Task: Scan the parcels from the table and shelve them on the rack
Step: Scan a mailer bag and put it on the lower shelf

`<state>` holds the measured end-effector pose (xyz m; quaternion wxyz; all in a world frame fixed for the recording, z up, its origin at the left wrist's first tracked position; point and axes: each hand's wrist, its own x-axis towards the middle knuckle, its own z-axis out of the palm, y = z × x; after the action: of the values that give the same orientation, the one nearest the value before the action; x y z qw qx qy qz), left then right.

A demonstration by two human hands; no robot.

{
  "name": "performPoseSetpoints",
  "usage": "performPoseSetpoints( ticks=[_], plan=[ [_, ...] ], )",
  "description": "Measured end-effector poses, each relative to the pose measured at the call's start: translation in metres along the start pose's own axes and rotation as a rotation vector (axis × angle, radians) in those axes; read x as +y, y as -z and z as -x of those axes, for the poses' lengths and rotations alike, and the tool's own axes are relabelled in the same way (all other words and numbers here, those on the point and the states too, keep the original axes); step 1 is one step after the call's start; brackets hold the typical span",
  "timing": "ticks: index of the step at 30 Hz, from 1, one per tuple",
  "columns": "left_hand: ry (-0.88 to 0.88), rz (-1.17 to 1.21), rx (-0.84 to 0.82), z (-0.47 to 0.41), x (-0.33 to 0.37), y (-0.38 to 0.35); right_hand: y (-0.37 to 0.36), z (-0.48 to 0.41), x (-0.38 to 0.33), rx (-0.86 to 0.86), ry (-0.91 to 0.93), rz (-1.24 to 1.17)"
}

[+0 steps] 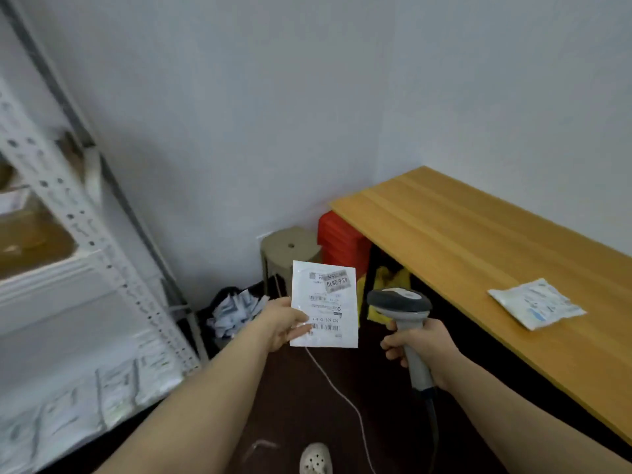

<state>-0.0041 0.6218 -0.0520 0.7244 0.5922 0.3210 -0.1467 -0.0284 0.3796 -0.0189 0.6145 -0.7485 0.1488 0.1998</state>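
My left hand [285, 325] pinches a flat white parcel [330, 302] by its lower left edge, label and barcodes facing me, held upright over the dark floor. My right hand [422, 343] grips the handle of a grey barcode scanner [400, 302], whose head sits just right of the parcel. Another white parcel [537, 302] lies flat on the wooden table [461, 241] at the right. The white metal rack [85, 268] stands at the left, with several white parcels [113, 395] standing on its lower shelf.
A black bin of crumpled paper [232, 313] sits in the corner by the rack. A tan stool [290, 251], red crates [342, 241] and a yellow bag [390, 282] stand near the table's end. A white cable [335, 388] trails across the floor. Cardboard boxes [30, 234] fill an upper shelf.
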Motion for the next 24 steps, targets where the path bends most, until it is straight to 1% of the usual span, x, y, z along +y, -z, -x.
performPoseSetpoints(
  ticks=[6,9,12,15,20,24],
  plan=[
    [0.031,0.144,0.261,0.087,-0.063,0.156,-0.122,0.05,0.022,-0.246,-0.011,0.134],
    [0.024,0.21,0.398,0.132,-0.091,0.232,-0.186,0.076,0.028,-0.345,-0.002,0.215],
    [0.02,0.31,0.493,0.172,-0.118,0.312,-0.258,0.108,0.035,-0.423,0.004,0.28],
    [0.009,0.434,0.601,0.216,-0.147,0.402,-0.34,0.144,0.046,-0.501,0.024,0.348],
    [-0.019,0.577,0.774,0.286,-0.208,0.568,-0.506,0.216,0.071,-0.656,0.038,0.423],
    [-0.041,0.709,0.92,0.34,-0.253,0.675,-0.625,0.276,0.092,-0.801,0.034,0.524]
  ],
)
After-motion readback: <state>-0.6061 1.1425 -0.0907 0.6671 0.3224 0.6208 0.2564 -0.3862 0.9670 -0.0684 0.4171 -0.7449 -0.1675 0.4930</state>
